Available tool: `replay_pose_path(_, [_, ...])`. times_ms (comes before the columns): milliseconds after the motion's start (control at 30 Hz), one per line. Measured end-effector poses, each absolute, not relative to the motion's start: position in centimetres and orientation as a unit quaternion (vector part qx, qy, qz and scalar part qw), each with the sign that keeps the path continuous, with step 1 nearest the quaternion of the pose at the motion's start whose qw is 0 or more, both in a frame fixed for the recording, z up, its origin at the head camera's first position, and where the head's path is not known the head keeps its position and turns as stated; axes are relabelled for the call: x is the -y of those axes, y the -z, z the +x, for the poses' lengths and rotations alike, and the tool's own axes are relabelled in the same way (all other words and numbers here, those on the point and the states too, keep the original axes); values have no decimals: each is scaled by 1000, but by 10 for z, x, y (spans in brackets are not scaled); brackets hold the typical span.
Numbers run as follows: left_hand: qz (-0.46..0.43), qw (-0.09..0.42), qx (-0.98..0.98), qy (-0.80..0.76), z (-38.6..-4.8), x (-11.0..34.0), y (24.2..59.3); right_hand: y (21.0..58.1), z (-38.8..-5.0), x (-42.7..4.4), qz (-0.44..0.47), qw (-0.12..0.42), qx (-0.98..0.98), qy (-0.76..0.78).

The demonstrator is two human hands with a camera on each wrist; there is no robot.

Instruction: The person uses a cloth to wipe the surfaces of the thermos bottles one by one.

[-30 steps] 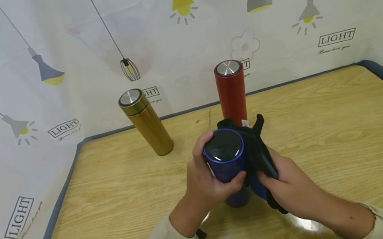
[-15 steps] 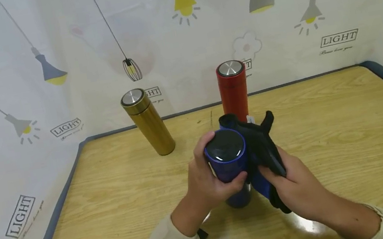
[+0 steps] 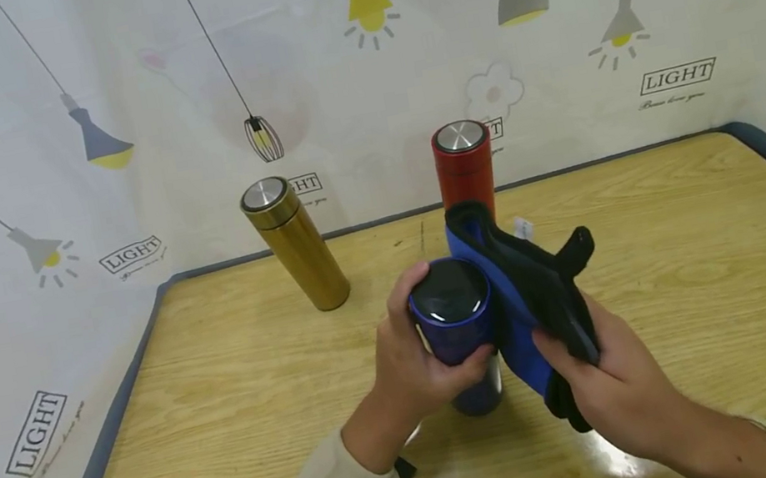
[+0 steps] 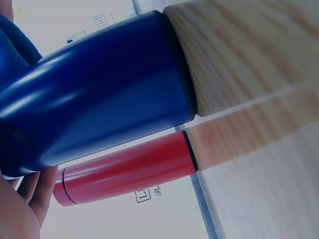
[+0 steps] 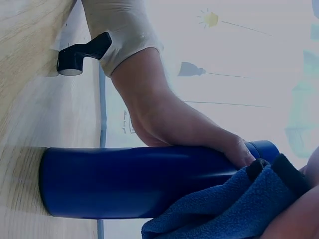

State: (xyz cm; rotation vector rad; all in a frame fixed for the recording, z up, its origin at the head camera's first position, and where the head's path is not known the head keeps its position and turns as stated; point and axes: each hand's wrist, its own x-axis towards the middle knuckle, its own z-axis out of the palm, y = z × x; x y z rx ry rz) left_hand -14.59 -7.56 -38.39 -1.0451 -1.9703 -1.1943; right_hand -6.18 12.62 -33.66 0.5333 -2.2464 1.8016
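Note:
In the head view, an upright blue thermos bottle [image 3: 447,340] with a black top stands on the wooden table. My left hand [image 3: 405,358] grips it near the top, thumb in front and fingers round the far left side. A folded cloth [image 3: 519,326], black outside with a fleecy blue inner face, is held by my right hand [image 3: 624,389], thumb on the near side. A black tab sticks out at its upper right. In the right wrist view, the cloth [image 5: 219,214] overlaps the bottle [image 5: 109,181]; whether they touch I cannot tell. The right fingers are mostly hidden behind the cloth.
A red thermos [image 3: 466,174] stands behind the cloth, its lower part hidden. To the back left is a gold thermos [image 3: 300,253]. The wooden table [image 3: 725,283] ends at a wall covering [image 3: 358,91] printed with lamps. A black wrist mount [image 5: 82,54] sits at the left sleeve.
My right hand has moved to the right and slightly down with the cloth, which has opened out and shows more blue. The left hand and blue thermos have stayed in place.

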Motion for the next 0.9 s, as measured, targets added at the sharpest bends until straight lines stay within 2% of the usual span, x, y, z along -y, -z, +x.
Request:
replay_pose_path(667, [-390,316,737,454,-145,75,383,339,-69,-120,213,75,798,-559])
replay_pose_path(900, [-392,318,737,450,-144,74,382,344,-76,-121,210,29,812,-544])
